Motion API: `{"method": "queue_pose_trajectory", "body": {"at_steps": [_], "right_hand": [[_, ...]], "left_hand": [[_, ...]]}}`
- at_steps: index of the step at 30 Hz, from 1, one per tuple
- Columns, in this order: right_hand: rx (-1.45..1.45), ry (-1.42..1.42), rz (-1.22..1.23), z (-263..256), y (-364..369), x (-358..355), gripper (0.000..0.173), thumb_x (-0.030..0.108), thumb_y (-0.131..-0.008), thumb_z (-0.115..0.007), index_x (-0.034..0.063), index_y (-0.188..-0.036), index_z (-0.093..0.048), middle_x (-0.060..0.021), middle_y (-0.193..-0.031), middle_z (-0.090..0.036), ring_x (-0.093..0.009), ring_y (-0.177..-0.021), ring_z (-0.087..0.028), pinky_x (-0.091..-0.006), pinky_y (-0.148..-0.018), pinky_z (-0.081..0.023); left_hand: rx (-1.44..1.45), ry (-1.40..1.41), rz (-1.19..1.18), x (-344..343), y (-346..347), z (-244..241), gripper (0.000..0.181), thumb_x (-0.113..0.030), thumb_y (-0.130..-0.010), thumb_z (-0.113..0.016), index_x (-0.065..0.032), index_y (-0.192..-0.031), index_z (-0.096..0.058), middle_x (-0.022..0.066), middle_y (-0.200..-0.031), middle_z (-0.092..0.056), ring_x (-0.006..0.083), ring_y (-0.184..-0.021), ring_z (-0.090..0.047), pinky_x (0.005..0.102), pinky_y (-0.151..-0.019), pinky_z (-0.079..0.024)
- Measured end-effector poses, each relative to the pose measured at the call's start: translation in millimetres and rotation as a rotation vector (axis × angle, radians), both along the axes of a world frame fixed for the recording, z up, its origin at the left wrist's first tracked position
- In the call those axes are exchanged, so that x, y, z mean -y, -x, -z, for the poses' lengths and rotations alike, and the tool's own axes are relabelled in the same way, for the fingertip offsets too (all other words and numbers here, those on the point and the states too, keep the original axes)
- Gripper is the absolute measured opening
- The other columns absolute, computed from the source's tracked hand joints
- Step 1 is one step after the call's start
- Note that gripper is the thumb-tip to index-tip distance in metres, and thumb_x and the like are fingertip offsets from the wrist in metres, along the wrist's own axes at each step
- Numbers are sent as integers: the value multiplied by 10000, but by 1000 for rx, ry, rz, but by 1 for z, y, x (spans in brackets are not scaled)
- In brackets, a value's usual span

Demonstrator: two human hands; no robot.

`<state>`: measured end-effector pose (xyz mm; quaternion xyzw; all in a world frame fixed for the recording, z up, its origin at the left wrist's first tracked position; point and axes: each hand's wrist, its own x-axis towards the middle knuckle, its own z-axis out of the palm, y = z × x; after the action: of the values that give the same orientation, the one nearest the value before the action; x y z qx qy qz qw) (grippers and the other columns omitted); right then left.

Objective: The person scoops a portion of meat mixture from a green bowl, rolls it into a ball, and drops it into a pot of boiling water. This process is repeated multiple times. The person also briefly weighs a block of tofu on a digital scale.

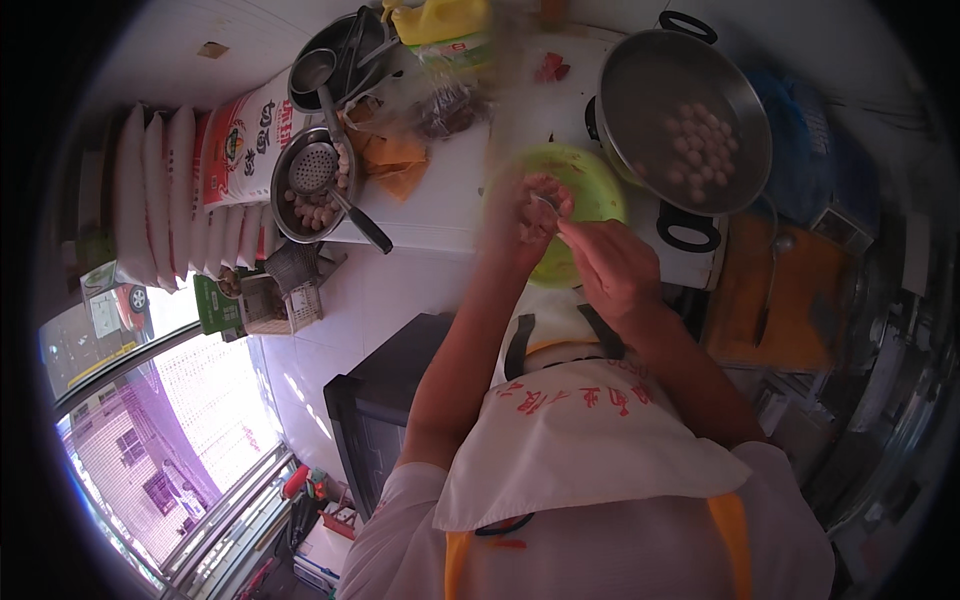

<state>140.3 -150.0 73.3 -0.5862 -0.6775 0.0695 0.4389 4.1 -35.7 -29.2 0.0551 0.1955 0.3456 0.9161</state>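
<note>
My left hand (526, 246) is cupped around raw minced meat (538, 221) above a yellow-green plastic basin (604, 191). A metal spoon (546, 199) is pinched in my right hand (619, 266), its bowl touching the meat at the left hand. Haze blurs the left fingers. To the right of the basin, a large steel pot (637, 82) with black handles holds cloudy liquid and a cluster of pale meatballs (701, 146). More meatballs (311, 210) lie in a steel bowl (279, 196) at the left, under a perforated skimmer (313, 169).
A ladle (313, 69) leans over a dark pan at the back left. Near it are a yellow jug (442, 21), an orange cloth (390, 159) and flour sacks (244, 146). A dark cabinet (390, 360) stands below left. An orange board (780, 300) lies at the right.
</note>
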Motion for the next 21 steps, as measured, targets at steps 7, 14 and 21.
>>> {"method": "queue_pose_trajectory", "body": {"at_steps": [7,14,21], "right_hand": [[-183,128,39,-30,-13,18,245,-55,-930,-735,20,-1163,-737,-117,-942,-743,-241,-782,-728,-328,-664,-567],[-419,197,160,-36,-33,35,205,-39,-998,-680,-11,-1194,-732,-104,-948,-757,-127,-743,-707,-260,-676,-572],[-515,235,186,-41,-41,37,196,-39,-1016,-661,-33,-1201,-725,-97,-955,-751,-116,-758,-695,-251,-693,-570]], "left_hand": [[-374,41,-72,6,-19,-12,247,-318,-1007,-714,-83,-984,-639,44,-849,-606,184,-672,-600,307,-565,-468],[-753,-290,-1,15,-26,12,367,-345,-968,-772,-132,-789,-533,-32,-682,-456,116,-531,-446,292,-463,-307],[-54,-90,317,-1,5,10,348,-422,-1004,-733,-104,-907,-633,42,-896,-656,146,-661,-621,298,-571,-493]]}}
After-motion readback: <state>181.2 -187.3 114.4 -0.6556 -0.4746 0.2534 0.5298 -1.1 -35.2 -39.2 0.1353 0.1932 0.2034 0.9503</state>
